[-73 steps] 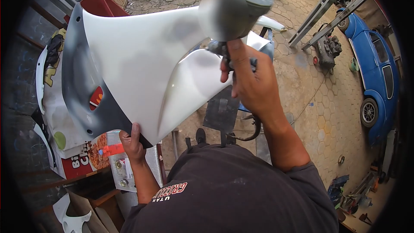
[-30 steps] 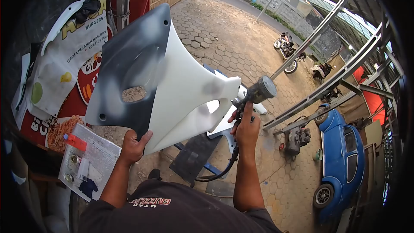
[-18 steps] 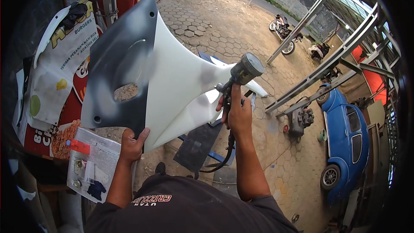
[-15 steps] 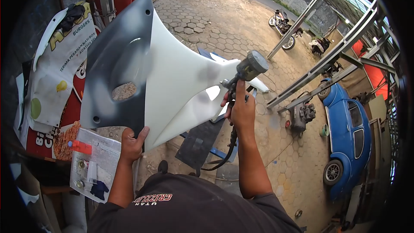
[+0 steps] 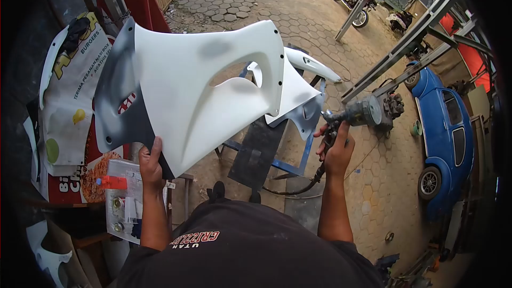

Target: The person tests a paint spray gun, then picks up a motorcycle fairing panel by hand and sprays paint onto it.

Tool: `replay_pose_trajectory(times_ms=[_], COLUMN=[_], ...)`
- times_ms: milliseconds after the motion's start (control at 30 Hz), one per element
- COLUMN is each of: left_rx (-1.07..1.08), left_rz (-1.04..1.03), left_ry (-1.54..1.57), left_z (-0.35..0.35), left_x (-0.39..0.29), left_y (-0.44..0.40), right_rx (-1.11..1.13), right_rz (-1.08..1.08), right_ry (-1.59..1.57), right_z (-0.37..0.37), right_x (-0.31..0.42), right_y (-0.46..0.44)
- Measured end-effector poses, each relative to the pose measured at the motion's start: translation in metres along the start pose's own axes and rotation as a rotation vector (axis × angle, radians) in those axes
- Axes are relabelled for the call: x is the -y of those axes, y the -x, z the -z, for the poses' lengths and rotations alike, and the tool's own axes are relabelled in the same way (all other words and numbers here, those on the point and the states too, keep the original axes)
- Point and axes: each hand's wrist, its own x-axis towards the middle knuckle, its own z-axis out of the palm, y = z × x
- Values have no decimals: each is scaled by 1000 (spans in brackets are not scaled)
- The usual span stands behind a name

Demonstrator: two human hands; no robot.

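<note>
My left hand (image 5: 151,168) grips the lower edge of a large white fairing panel (image 5: 176,69), thumb on its front face. The panel's left part is dark grey with soft white patches, and a grey smudge shows near its top. A curved opening lies towards its right side. My right hand (image 5: 337,149) is wrapped around a spray gun (image 5: 333,122) with a round cup, held to the right of the panel and apart from it. A hose runs down from the gun.
Behind the panel, a second white panel (image 5: 297,93) rests on a blue metal stand (image 5: 290,168). A box with a red-capped item, the tray (image 5: 121,218), lies at lower left beside a printed banner (image 5: 69,106). A blue car (image 5: 445,138) and metal posts (image 5: 394,37) stand at right.
The spray gun has moved right, away from the panel, in my right hand. The panel has turned in my left hand, bringing its right edge and opening into clearer view.
</note>
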Motion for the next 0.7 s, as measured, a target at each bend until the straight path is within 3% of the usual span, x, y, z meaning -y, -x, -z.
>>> replay_pose_trajectory(times_ms=[367,567,700], left_rx=[78,72,39], left_rz=[34,-59,-215], left_ry=[176,60,-211], left_z=[3,6,-10], left_x=[3,20,20], left_y=[-8,-6,-1], right_rx=[-52,137,234], right_rz=[-28,38,20], right_ry=[-43,80,169], right_z=[36,-15,-45], right_x=[-23,11,19], right_y=[32,19,4])
